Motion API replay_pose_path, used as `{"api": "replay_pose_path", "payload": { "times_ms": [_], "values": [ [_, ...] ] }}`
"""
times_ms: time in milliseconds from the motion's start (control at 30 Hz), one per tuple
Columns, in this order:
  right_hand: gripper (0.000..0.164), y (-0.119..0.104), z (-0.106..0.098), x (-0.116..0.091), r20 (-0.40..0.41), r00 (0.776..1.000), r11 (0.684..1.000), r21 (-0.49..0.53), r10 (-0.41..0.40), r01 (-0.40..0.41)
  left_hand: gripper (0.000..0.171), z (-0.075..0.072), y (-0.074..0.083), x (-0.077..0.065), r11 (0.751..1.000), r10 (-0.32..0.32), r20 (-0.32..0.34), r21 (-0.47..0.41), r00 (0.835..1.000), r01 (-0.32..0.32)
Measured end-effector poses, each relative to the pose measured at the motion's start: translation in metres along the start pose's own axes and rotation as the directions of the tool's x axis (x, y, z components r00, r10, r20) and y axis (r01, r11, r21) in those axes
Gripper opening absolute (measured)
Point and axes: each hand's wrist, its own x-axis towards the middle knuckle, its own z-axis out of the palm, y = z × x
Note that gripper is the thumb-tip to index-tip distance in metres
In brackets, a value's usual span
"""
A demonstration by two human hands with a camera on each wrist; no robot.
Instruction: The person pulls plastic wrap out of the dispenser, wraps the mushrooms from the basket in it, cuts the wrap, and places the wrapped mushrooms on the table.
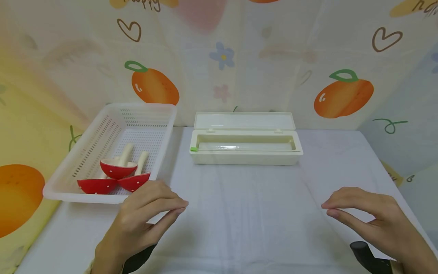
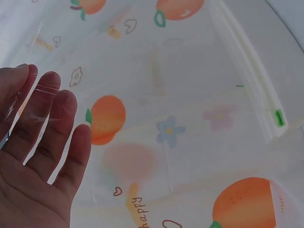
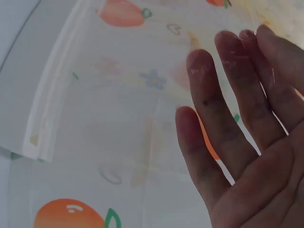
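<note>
Thumb and index finger of my left hand pinch a sheet of clear cling film, whose shiny creases lie across the other fingers in the left wrist view. On the right, my right hand pinches the film the same way, with faint creases over its fingertips in the right wrist view. Both hands are held apart above the table, and the film is almost invisible between them in the head view. Behind them stands a white cling film dispenser, lid raised, a roll inside and a green slider at its left end.
A white perforated basket stands at the left, partly behind my left hand. Several red spotted bowl-shaped pieces with cream stems lie in it. A white cloth covers the table; a fruit-patterned curtain hangs behind.
</note>
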Motion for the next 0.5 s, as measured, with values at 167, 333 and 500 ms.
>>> {"api": "replay_pose_path", "payload": {
  "times_ms": [167, 333, 500],
  "values": [
    [0.016, 0.000, 0.001, -0.011, 0.065, 0.998, 0.999, 0.042, 0.009, -0.011, 0.019, 0.000, 0.006, -0.005, 0.999, 0.034, 0.043, -0.020, 0.998, -0.034],
    [0.018, 0.005, 0.004, -0.019, 0.102, 0.995, 0.994, 0.105, 0.017, -0.028, 0.013, 0.001, 0.008, -0.015, 0.998, 0.038, 0.091, -0.048, 0.995, -0.033],
    [0.037, 0.010, 0.008, -0.030, 0.159, 0.976, 0.988, 0.021, 0.149, -0.154, 0.012, 0.002, 0.012, -0.027, 0.997, -0.050, 0.168, -0.042, 0.985, 0.058]
  ]
}}
